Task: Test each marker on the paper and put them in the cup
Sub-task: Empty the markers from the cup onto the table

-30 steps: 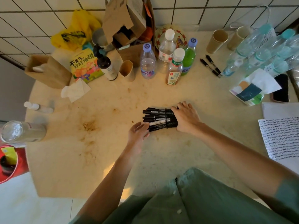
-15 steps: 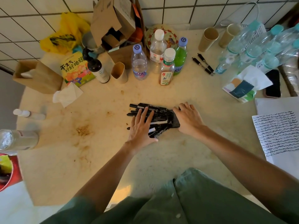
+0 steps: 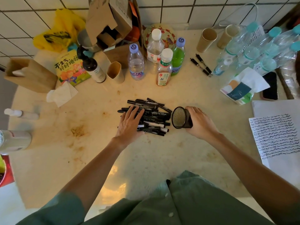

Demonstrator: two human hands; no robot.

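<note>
Markers point(image 3: 146, 116), black and capped, are now lying loose in a heap on the worktop point(image 3: 100, 156), having spilled out of the mesh cup point(image 3: 181, 117) that half a second ago was covering their right ends. Over the left part of the heap the left hand point(image 3: 129, 125) is resting flat, fingers straight and spread, pinning the pile as it did a moment earlier. Just right of the heap the right hand point(image 3: 200, 123) is gripping the cup, which is lying tilted with its empty mouth facing left toward the markers and standing clear of them. By this judgement the emptying step is finished and no marker has yet been tested. Farther right, the paper point(image 3: 276, 135), already bearing rows of wavy strokes, is lying at the worktop's right edge, well apart from the heap. Bare worktop is lying open in front of the heap toward the person; bottles point(image 3: 164, 67) and paper cups are crowding the far side, so movement toward the wall is looking cramped.
</note>
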